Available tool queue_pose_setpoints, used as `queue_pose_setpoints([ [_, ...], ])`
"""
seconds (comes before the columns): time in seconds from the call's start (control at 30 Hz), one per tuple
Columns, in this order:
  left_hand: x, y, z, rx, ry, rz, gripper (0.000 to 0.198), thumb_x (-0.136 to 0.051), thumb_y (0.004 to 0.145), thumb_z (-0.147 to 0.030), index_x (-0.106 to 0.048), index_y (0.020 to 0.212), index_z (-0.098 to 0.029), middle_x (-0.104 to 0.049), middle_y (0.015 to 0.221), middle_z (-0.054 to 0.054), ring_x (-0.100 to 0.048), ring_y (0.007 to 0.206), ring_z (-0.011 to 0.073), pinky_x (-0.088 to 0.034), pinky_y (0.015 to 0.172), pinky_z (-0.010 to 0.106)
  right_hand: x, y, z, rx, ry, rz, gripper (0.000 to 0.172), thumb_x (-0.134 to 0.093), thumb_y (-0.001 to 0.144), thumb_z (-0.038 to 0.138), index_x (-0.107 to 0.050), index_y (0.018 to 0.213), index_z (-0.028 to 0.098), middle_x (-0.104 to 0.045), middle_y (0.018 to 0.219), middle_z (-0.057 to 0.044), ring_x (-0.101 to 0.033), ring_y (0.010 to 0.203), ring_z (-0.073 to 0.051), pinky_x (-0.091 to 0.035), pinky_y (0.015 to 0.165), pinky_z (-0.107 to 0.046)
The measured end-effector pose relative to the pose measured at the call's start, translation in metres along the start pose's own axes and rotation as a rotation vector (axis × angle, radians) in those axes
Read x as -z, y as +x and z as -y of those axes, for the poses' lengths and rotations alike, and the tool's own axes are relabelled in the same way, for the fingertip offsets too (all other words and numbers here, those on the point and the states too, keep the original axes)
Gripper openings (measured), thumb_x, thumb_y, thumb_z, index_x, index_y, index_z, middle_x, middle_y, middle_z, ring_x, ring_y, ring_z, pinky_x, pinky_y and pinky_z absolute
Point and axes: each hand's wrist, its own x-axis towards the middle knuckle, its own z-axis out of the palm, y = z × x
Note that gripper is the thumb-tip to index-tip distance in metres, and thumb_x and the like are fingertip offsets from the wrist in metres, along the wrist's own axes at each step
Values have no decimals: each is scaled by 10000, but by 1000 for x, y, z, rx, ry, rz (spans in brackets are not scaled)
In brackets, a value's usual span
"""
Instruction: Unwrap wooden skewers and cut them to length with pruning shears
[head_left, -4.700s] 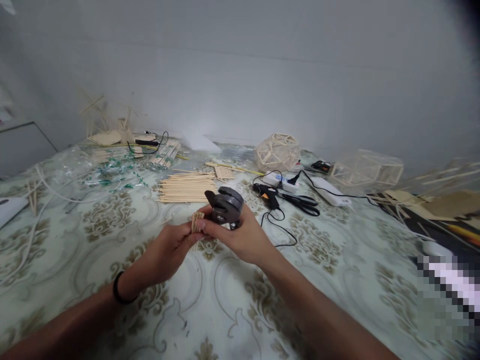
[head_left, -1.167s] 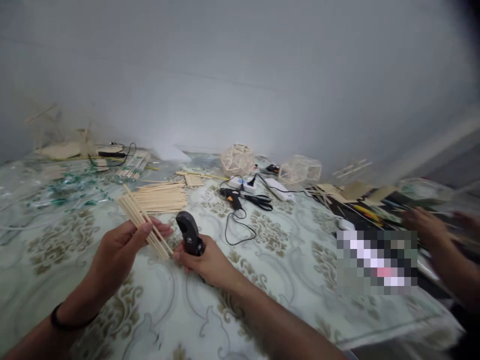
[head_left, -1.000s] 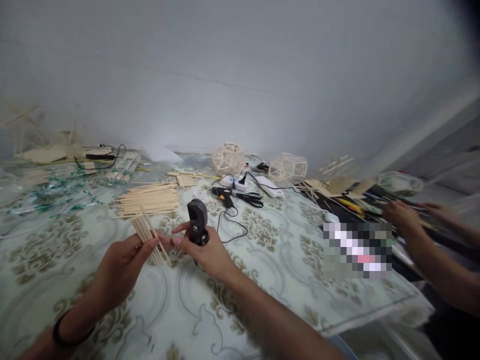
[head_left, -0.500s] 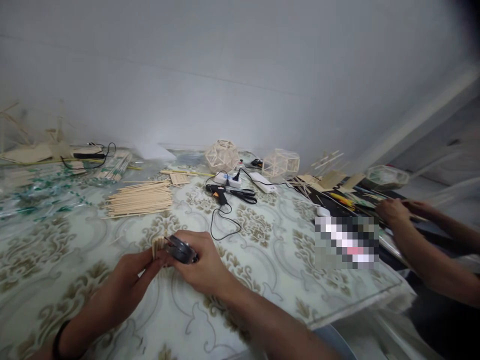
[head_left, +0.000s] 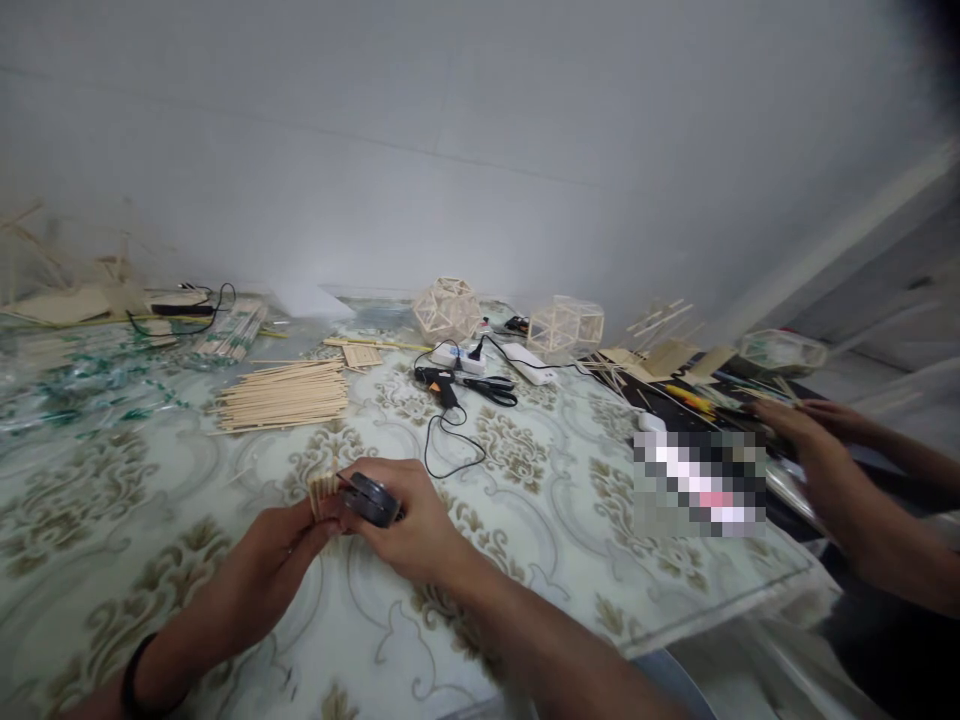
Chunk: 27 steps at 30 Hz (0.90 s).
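Note:
My left hand (head_left: 266, 560) is closed around a small bundle of short wooden sticks (head_left: 322, 487), standing roughly upright with their pale ends showing above the fingers. My right hand (head_left: 409, 520) meets it from the right, closed on a dark, rounded, disc-like tool (head_left: 373, 499) with a slit along its edge. The tool is against or just beside the bundle; the fingers hide its exact contact and its kind. Beyond the hands lies a pile of long thin wooden sticks (head_left: 285, 395).
A glue gun (head_left: 439, 385) with a looping cord, scissors (head_left: 491, 388) and a power strip (head_left: 459, 357) lie mid-table. Two stick-built frames (head_left: 448, 310) stand by the wall. Plastic-wrapped sticks (head_left: 232, 330) are at left. A co-worker's hands (head_left: 802, 420) work at right.
My hands and the bundle stay nearly in place, with the dark tool shifted slightly right. The co-worker's nearer hand has moved a little. The whole view has shifted slightly.

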Motion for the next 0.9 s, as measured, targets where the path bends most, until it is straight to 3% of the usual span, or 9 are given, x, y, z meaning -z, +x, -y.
queue_pose_setpoints([
  [0.2, -2, 5, 0, -19, -40, 152, 258, -459, 996, -276, -657, 847, -203, -754, 836, 13, -680, 773, 180, -546, 825, 257, 2, 1, -7, -80, -13, -15, 117, -661, 793, 123, -646, 705, 198, -636, 676, 34, -562, 629, -121, -477, 625, -233],
  [0.33, -5, 5, 9, -15, -41, 199, 285, -450, 1011, -300, -684, 883, -200, -757, 898, 41, -673, 826, 195, -550, 878, 285, 0, 3, -8, -139, 20, 19, 64, -706, 824, 207, -688, 765, 191, -616, 658, 39, -530, 598, -110, -455, 595, -223],
  [0.73, -7, 8, 10, -8, -151, 297, 323, -453, 1026, -215, -770, 986, -166, -790, 998, 22, -706, 971, 182, -528, 944, 233, 9, 2, -8, 1, -69, 84, 126, -594, 745, 85, -653, 781, 190, -649, 734, 21, -580, 679, -130, -453, 674, -244],
  [0.9, -9, 7, 15, -22, -168, 294, 320, -452, 1040, -239, -766, 1008, -183, -785, 1008, 9, -700, 983, 186, -524, 967, 247, 8, 2, -7, 71, -58, 59, 92, -611, 726, 155, -605, 797, 213, -643, 759, 14, -567, 687, -142, -459, 664, -255],
])
